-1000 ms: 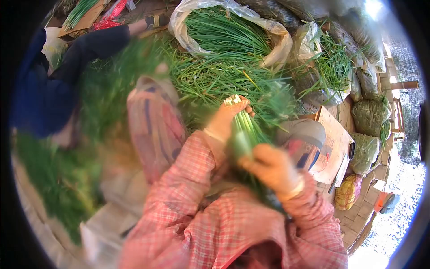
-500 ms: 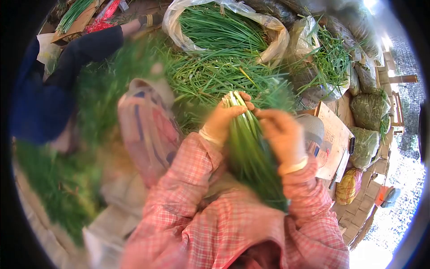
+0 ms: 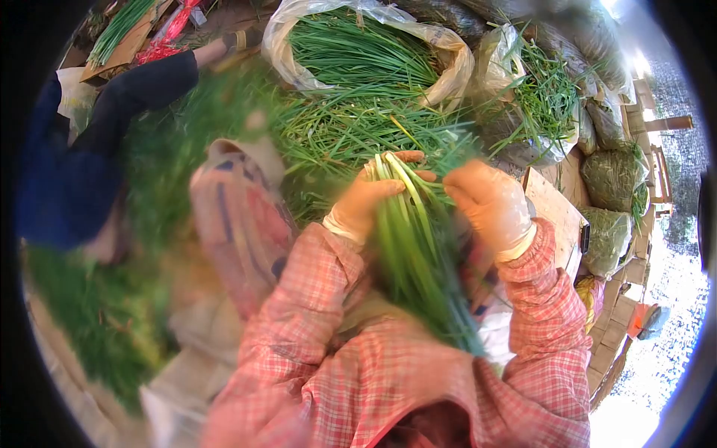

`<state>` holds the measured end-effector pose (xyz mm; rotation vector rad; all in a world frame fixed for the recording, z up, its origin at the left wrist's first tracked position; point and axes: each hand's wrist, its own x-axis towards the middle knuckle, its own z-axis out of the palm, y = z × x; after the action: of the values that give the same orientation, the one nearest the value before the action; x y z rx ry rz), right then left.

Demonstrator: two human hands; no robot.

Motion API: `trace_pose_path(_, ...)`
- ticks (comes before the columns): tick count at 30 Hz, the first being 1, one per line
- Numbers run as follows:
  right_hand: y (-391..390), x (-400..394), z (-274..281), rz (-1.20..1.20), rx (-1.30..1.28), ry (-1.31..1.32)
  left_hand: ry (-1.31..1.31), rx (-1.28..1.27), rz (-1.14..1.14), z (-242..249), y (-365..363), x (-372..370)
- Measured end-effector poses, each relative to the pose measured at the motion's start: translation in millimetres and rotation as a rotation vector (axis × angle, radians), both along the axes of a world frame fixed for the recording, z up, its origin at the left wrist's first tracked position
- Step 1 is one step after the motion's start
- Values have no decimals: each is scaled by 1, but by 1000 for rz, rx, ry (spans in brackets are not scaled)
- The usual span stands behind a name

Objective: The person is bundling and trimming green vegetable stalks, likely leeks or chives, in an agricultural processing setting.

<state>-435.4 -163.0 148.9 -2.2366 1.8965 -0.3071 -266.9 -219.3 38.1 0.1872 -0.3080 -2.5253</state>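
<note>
My left hand [image 3: 358, 205], in a thin pale glove, is wrapped round the upper end of a bunch of chives [image 3: 403, 239]. Their white stem ends poke up above the thumb, and the long green leaves hang down toward my lap, blurred at the lower part. Just right of the stems, my right hand [image 3: 489, 205], gloved as well, is raised with its fingers curled in a pinch. Whatever is between those fingertips is too small or hidden to make out. Loose chive leaves [image 3: 328, 134] lie in a heap beyond both hands.
A clear plastic bag [image 3: 276, 45] full of chives stands open ahead. Filled bags [image 3: 616, 179] line the right side near a board [image 3: 549, 201]. Another person's dark-clothed leg [image 3: 142, 97] is at left, with scattered greens [image 3: 97, 313] below it.
My right hand has moved up and to the right, away from the bunch's leaves. The left hand keeps its hold, and the stems have spread slightly.
</note>
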Motion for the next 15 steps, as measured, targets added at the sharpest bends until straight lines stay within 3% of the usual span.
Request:
trace_pose_path(2, -7, 1, 1, 130, -111, 92, 10, 0, -12, 0, 0, -2)
trace_pose_path(8, -19, 6, 0, 237, -84, 395, -112, -156, 40, 3, -3, -2)
trace_pose_path(14, -63, -2, 23, 498, -223, 701, -102, -93, 34, 11, 3, -5)
trace_pose_path(15, -74, -11, 32, 502, -276, 517, -129, -79, 29, 13, 4, -4)
